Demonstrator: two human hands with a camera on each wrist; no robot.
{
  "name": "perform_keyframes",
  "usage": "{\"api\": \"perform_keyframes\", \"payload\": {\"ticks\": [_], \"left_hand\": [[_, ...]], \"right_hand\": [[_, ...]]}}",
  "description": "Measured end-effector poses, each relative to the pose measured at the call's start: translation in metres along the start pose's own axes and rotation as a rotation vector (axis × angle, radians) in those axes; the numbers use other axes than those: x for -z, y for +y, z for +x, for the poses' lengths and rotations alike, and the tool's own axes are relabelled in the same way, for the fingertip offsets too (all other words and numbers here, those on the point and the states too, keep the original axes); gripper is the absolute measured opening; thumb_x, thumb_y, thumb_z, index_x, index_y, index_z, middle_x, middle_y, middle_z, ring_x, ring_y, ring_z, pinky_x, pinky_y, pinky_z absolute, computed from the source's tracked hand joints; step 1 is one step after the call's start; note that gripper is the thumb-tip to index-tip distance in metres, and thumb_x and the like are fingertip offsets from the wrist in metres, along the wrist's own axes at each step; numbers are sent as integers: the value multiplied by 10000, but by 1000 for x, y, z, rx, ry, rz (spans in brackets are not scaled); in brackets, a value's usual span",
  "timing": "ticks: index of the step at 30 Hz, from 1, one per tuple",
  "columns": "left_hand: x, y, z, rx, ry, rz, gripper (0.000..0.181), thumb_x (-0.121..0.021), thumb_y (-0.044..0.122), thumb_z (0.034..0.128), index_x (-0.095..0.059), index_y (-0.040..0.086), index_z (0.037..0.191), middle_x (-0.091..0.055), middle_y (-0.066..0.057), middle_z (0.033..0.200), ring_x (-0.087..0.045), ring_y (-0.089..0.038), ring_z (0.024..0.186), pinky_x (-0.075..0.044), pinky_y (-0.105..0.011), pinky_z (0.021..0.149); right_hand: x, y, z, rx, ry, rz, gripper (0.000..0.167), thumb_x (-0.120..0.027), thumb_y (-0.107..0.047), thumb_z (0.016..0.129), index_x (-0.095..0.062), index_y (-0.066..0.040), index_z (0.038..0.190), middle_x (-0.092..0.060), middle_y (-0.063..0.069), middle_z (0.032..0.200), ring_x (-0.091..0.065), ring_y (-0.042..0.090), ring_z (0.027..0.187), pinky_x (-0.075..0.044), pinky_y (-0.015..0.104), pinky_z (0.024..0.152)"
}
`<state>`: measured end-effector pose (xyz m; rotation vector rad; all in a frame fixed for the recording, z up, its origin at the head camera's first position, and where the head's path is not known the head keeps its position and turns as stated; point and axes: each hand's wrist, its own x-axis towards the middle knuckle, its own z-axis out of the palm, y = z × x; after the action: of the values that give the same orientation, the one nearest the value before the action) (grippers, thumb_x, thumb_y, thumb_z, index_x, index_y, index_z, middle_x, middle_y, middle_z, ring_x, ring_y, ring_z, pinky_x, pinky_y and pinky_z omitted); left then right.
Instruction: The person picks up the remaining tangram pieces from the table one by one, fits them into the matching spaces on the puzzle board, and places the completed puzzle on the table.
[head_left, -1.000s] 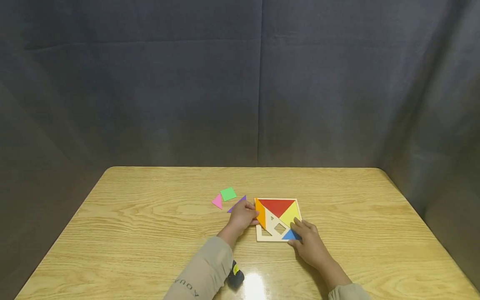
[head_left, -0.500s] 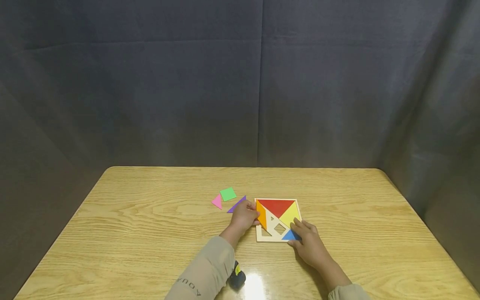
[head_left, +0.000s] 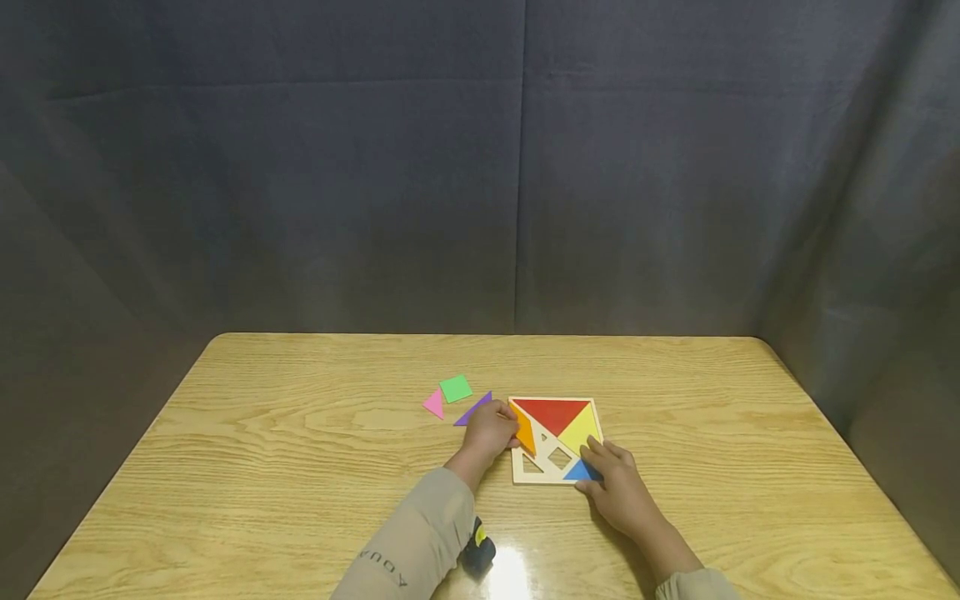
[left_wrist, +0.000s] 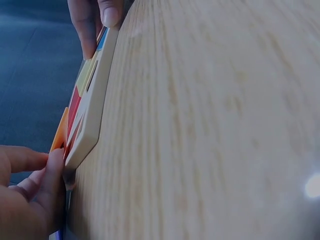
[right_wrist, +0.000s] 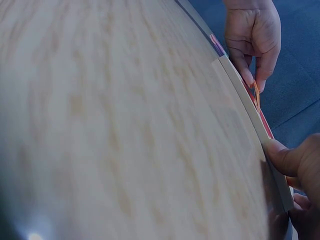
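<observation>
My left hand (head_left: 489,429) pinches an orange tangram piece (head_left: 527,433) between thumb and fingers. The piece is tilted over the left side of a pale wooden tangram tray (head_left: 529,479); in the left wrist view this orange piece (left_wrist: 60,131) stands up from the tray's face. With thumb at the front edge and fingers on top, my right hand (head_left: 618,490) holds the tray's near right corner. Lying in the tray are a red triangle (head_left: 551,414), a yellow piece (head_left: 581,427) and a blue piece (head_left: 580,471), the last partly hidden by the right hand.
Left of the tray lie a purple triangle (head_left: 472,410), partly behind the left hand, a pink triangle (head_left: 434,404) and a green piece (head_left: 456,388). A dark object with a yellow mark (head_left: 478,552) is by the left sleeve. A dark curtain (head_left: 375,208) hangs behind the wooden table (head_left: 262,467).
The orange piece has shifted slightly and tilted differently in my left hand, uncovering more of the tray's lower-left triangular hole. My right hand and the tray have stayed in place.
</observation>
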<state>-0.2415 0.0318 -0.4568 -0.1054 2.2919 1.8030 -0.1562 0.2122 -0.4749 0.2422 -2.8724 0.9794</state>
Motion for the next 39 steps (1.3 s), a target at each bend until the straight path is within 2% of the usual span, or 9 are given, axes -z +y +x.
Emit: {"api": "perform_keyframes", "payload": {"ticks": [13,22,32,39], "left_hand": [[-3,3,1,15,21,66,128,-585,-72,727,-516,-18,820,-512,-89,704,-460,-84,432,-438,-174,443],[-4,4,4,22,16,78,146,-584,-94,718,-506,-34,826,-497,-84,719,-452,-78,437,-437,-169,447],[-2,10,3,21,-7,207,158,-608,-76,709,-487,-10,785,-478,-79,682,-434,-69,407,-386,-143,401],[-2,10,2,32,-8,246,179,-621,-56,718,-463,9,771,-481,-58,656,-460,-70,418,-371,-146,408]], "right_hand": [[0,0,0,6,4,-9,460,-636,-100,760,-490,88,1153,-390,212,1265,-256,381,1181,-255,503,926],[0,-1,0,-5,-6,5,464,-634,-92,762,-482,91,1160,-379,209,1276,-244,373,1187,-246,500,933],[0,-2,-1,12,11,0,449,-636,-81,758,-494,91,1148,-393,221,1259,-260,391,1176,-253,506,925],[-1,-1,-1,13,16,15,450,-635,-78,760,-491,88,1152,-394,215,1261,-255,396,1178,-254,507,925]]}}
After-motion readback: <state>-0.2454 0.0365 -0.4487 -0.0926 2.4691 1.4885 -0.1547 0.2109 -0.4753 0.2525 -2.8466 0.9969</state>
